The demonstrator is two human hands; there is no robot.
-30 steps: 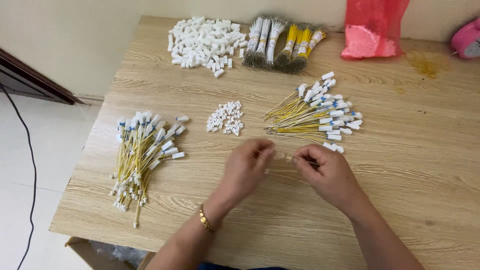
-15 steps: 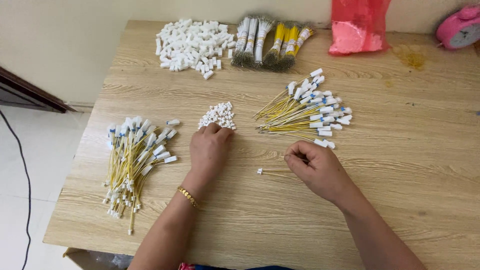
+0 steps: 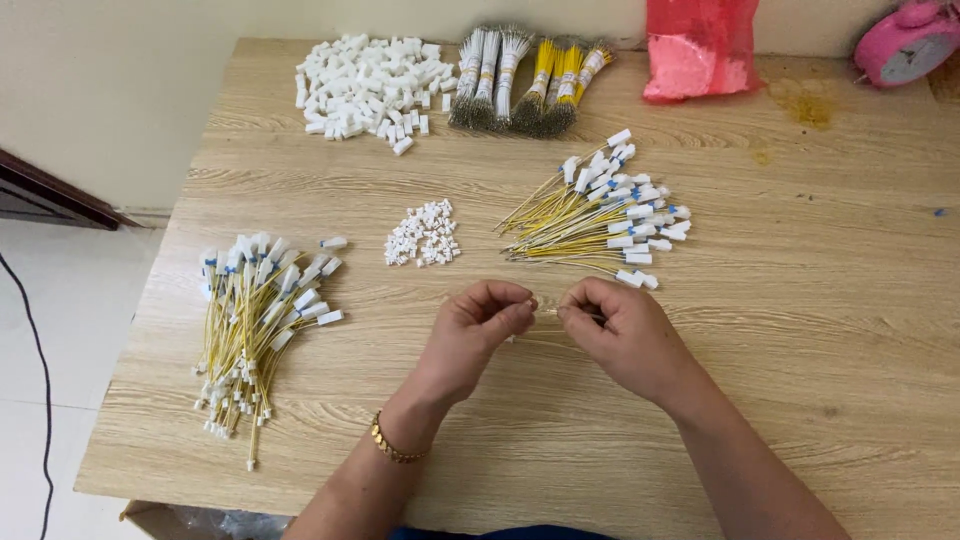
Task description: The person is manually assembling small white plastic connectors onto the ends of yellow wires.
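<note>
1. Near the front middle of the pale wood-grain worktop (image 3: pixel 820 330), the left hand (image 3: pixel 478 330) and right hand (image 3: pixel 625 335) meet just above the surface, knuckles up.
2. Between them runs one thin yellow wire (image 3: pixel 548 314). The left fingers (image 3: pixel 515 305) are pinched together at one end, and the right fingers (image 3: pixel 578 303) are clamped on the wire beside them. Whether a tiny white piece sits in the left pinch is too small to tell.
3. Holding the wire this close to the eyes and clear of the heaps probably keeps the fine work steady.
4. Just beyond the hands lies a small heap of tiny white plastic connectors (image 3: pixel 423 233), within easy reach of the left hand; too many to count.
5. To the far right of it is a fanned pile of yellow wires with white plugs (image 3: pixel 600 220), several dozen, with their plug ends toward the right.
6. On the left side lies a second pile of yellow wires with white ends on both tips (image 3: pixel 255 320), kept well apart from the first, likely to keep the two kinds separate.
7. Along the far edge:
   - one heap of larger white plastic housings (image 3: pixel 365 85)
   - five banded bundles of wire (image 3: pixel 525 80), three grey-white and two yellow
   - one red plastic bag (image 3: pixel 695 45)
   - one pink alarm clock (image 3: pixel 908 42) at the far right corner
</note>
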